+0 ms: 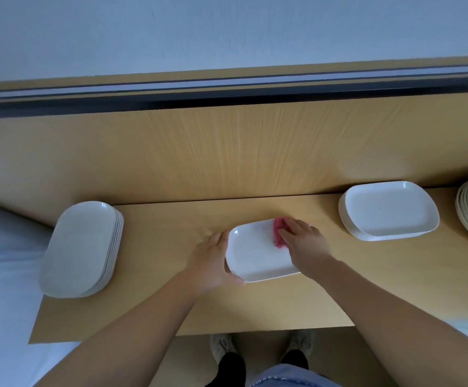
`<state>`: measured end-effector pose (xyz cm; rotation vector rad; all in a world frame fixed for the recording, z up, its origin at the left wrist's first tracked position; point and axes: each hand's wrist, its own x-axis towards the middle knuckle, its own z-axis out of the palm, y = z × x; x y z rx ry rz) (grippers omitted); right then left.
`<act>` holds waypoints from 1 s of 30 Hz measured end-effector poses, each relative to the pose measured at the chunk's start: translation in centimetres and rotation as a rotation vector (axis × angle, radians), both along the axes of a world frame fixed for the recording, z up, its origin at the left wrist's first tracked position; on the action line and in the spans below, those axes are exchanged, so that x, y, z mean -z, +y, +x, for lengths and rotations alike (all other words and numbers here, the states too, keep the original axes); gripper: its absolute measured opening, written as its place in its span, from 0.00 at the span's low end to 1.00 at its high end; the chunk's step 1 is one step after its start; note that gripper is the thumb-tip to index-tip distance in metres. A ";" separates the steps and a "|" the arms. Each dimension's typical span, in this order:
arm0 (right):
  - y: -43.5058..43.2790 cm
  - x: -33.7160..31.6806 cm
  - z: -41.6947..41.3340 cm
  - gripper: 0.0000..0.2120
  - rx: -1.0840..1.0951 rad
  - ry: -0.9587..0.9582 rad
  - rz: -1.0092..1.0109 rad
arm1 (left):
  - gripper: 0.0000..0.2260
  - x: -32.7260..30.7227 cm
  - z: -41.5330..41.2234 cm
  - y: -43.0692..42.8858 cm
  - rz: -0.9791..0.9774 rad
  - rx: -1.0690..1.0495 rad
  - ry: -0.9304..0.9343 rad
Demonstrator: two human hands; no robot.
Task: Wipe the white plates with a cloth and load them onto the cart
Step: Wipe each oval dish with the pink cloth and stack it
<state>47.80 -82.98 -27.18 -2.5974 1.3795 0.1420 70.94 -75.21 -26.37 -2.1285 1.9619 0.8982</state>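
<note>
Wood-grain table — left hand grips the glossy rounded-rectangle plate; right hand, fingers flat, presses pink cloth.

White plate lies flat, pink cloth on it.

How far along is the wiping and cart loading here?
Done: unclear; no cart in view, and either the left stack or the right stack could be the wiped one. In hand: the right hand presses the pink cloth onto a single plate, which the left hand holds. Left: loading at least this plate.
</note>
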 end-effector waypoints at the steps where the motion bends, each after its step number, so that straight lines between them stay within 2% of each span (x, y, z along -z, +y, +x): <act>1: 0.2 0.6 0.5 0.24 0.022 0.053 0.021 | 0.54 0.2 0.0 -0.1 -0.016 0.016 -0.019; 8: 1.2 1.6 3.6 0.36 0.128 0.161 0.196 | 0.54 0.8 0.3 -0.3 -0.034 0.011 -0.021; 11: 1.6 1.5 4.0 0.32 0.102 0.120 0.217 | 0.54 0.9 0.4 -0.2 -0.045 0.003 -0.005; 21: 1.6 0.4 5.1 0.30 -0.083 0.195 0.252 | 0.53 0.7 0.4 -0.1 -0.079 -0.031 0.050; 30: 1.6 0.2 6.1 0.36 -0.291 0.167 0.298 | 0.51 0.5 0.4 -0.2 -0.107 -0.056 0.089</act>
